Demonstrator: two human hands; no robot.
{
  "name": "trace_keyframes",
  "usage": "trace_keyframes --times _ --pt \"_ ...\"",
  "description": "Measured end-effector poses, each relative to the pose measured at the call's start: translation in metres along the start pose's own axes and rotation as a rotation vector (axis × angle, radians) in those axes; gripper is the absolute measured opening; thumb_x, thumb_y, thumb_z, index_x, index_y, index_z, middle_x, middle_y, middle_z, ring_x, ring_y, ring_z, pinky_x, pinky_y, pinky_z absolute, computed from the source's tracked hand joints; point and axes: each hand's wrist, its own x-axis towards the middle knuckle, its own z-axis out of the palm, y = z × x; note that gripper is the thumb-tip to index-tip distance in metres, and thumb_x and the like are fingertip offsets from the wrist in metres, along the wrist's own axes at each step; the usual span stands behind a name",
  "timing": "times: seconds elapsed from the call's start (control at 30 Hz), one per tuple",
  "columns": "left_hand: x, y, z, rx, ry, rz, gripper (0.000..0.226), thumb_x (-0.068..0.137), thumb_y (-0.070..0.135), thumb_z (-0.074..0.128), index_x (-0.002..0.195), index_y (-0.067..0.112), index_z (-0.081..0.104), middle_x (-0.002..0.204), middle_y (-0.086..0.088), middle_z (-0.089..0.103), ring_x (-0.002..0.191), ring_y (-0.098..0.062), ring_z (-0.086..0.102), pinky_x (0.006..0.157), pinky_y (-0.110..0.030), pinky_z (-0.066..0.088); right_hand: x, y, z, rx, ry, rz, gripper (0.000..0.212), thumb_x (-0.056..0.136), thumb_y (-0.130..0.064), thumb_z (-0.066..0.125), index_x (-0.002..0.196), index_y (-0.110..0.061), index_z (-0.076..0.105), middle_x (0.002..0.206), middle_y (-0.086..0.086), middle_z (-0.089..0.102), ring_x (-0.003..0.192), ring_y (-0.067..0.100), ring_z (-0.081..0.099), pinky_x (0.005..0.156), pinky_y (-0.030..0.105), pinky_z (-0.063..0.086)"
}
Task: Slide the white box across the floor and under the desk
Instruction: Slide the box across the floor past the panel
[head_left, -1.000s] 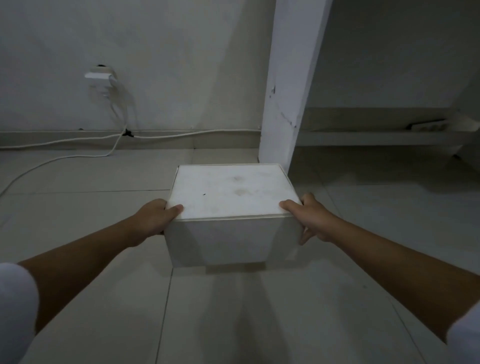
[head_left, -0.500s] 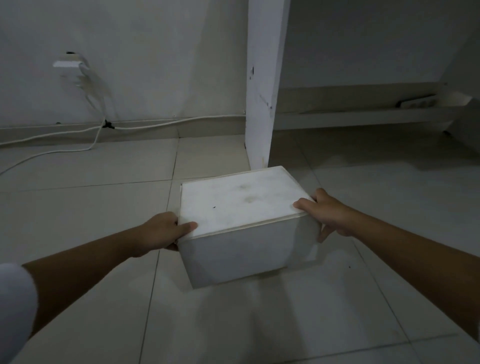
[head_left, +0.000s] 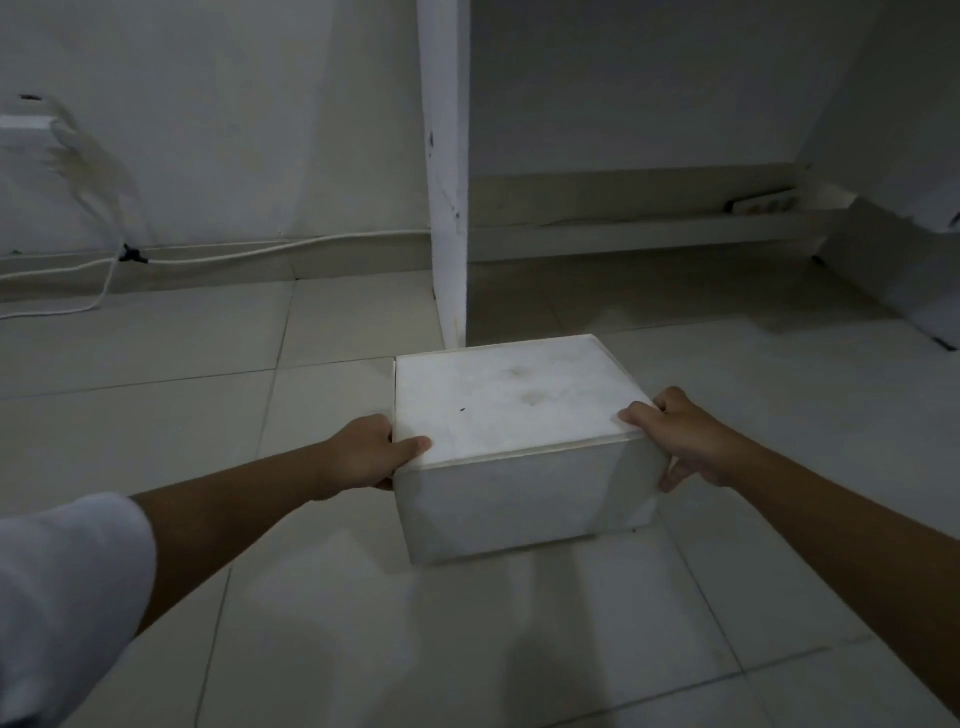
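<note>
The white box (head_left: 511, 410) stands on the tiled floor, its far left corner close to the foot of the desk's white side panel (head_left: 447, 208). My left hand (head_left: 369, 452) grips the box's left side, thumb on the top edge. My right hand (head_left: 685, 436) grips its right side, thumb on top and fingers down the side. The dark space under the desk opens just beyond and to the right of the box. The box is turned slightly, its right side farther forward.
White cables (head_left: 208, 257) run along the skirting at the left wall. A power strip (head_left: 763, 203) lies on a low ledge (head_left: 623, 231) at the back under the desk. Another white panel (head_left: 909, 260) bounds the space at the right.
The box has slid to the right across the floor, from left of the desk panel to in front of the opening under the desk. Both hands have kept their hold.
</note>
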Motion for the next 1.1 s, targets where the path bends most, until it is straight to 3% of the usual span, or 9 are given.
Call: trace_keyframes --times 0.17,0.23,0.33,0.43,0.57,0.73,0.87,1.0,1.1 --pt "0.02 0.007 0.029 0.038 0.019 0.014 0.029 0.09 0.035 0.057 0.068 0.017 0.052 0.079 0.004 0.056 0.068 -0.007 0.059 0.043 -0.01 0.052 0.018 0.016 -0.015 0.044 0.036 0.011 0.045 0.083 -0.041 0.057 0.111 -0.009 0.041 0.09 -0.003 0.043 0.079 0.017 0.049 0.046 0.037 0.055" --pt "0.032 0.015 0.043 0.12 0.042 0.032 0.034 0.09 0.037 0.055 0.069 0.012 0.052 0.081 -0.003 0.059 0.069 -0.012 0.062 0.056 -0.02 0.059 0.03 0.028 -0.023 0.072 0.052 0.024 0.044 0.083 -0.04 0.057 0.11 -0.01 0.041 0.089 -0.003 0.043 0.078 0.016 0.048 0.047 0.034 0.053" --pt "0.048 0.02 0.061 0.266 0.073 0.02 0.039 0.091 0.041 0.052 0.087 0.002 0.053 0.099 -0.016 0.062 0.091 -0.03 0.065 0.085 -0.042 0.057 0.048 0.041 -0.031 0.09 0.083 0.038 0.041 0.083 -0.039 0.057 0.108 -0.011 0.041 0.088 -0.004 0.043 0.077 0.014 0.047 0.052 0.035 0.053" --pt "0.062 0.017 0.085 0.311 0.078 -0.004 0.045 0.092 0.041 0.05 0.104 -0.002 0.053 0.11 -0.018 0.061 0.099 -0.03 0.061 0.084 -0.037 0.053 0.068 0.053 -0.037 0.103 0.115 0.041 0.037 0.084 -0.037 0.057 0.107 -0.012 0.042 0.087 -0.005 0.045 0.075 0.013 0.048 0.063 0.039 0.052" --pt "0.081 0.018 0.111 0.286 0.143 -0.011 0.039 0.094 0.038 0.047 0.106 0.001 0.05 0.115 -0.016 0.058 0.089 -0.019 0.05 0.07 -0.027 0.037 0.087 0.071 -0.041 0.166 0.155 0.048 0.037 0.082 -0.034 0.059 0.104 -0.01 0.043 0.087 -0.002 0.046 0.075 0.016 0.049 0.062 0.038 0.048" --pt "0.106 0.031 0.119 0.138 0.206 -0.031 0.04 0.095 0.029 0.046 0.124 0.001 0.049 0.131 -0.016 0.054 0.115 -0.029 0.052 0.091 -0.029 0.039 0.102 0.081 -0.036 0.268 0.184 0.067 0.036 0.083 -0.032 0.061 0.105 -0.011 0.042 0.089 0.0 0.046 0.082 0.021 0.05 0.066 0.04 0.046" --pt "0.114 0.032 0.125 0.083 0.23 -0.052 0.038 0.095 0.026 0.047 0.125 0.001 0.048 0.131 -0.016 0.055 0.118 -0.029 0.052 0.087 -0.026 0.035 0.114 0.085 -0.031 0.353 0.225 0.057 0.035 0.082 -0.029 0.064 0.105 -0.012 0.043 0.089 0.0 0.047 0.076 0.017 0.049 0.065 0.038 0.044" --pt "0.116 0.026 0.131 0.018 0.255 -0.046 0.04 0.094 0.025 0.048 0.129 0.005 0.048 0.134 -0.013 0.056 0.121 -0.029 0.052 0.089 -0.026 0.036 0.122 0.089 -0.024 0.418 0.268 0.023 0.034 0.08 -0.026 0.066 0.105 -0.014 0.044 0.101 0.006 0.051 0.074 0.014 0.049 0.065 0.035 0.043" --pt "0.114 0.026 0.135 -0.063 0.287 -0.055 0.04 0.093 0.026 0.051 0.128 0.007 0.049 0.131 -0.011 0.057 0.119 -0.028 0.054 0.09 -0.028 0.038 0.122 0.087 -0.012 0.446 0.398 0.014 0.044 0.079 -0.024 0.068 0.115 -0.011 0.047 0.121 0.016 0.051 0.083 0.023 0.052 0.065 0.031 0.044"
